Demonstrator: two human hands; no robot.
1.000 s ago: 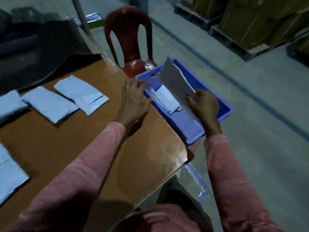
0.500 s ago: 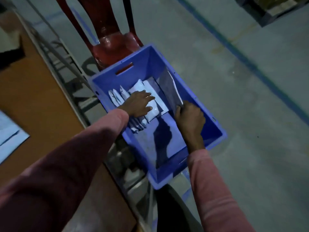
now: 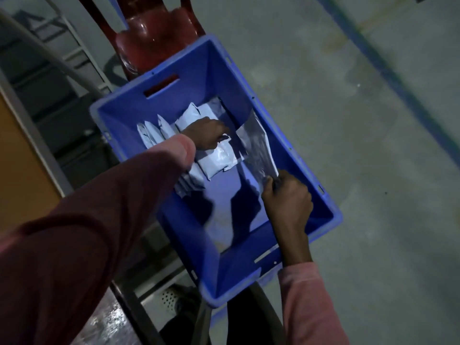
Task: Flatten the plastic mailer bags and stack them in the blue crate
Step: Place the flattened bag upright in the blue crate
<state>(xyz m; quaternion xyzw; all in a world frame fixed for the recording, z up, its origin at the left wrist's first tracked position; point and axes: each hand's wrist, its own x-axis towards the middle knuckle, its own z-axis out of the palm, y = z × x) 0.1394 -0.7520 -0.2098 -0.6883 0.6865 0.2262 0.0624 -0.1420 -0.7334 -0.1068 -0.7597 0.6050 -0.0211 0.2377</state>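
Place: a warehouse or packing area, dimly lit.
Floor: bare grey concrete floor [image 3: 348, 120] with a painted blue line [image 3: 388, 70] running across it, like an aisle marking.
Container: a blue crate [image 3: 159, 95] of the industrial stacking sort, with a handle slot.
Seating: a red plastic chair [image 3: 149, 38] behind it.
Work surface: a wooden bench [image 3: 22, 165] edge on metal framing.

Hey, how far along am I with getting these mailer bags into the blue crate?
Done: several flattened mailer bags already sit in a leaning row inside the blue crate. In hand: your left hand presses on that row while your right hand grips one more bag, standing against the crate's wall, not yet laid down. Left: seating that bag; any others still outside the crate are out of view here.
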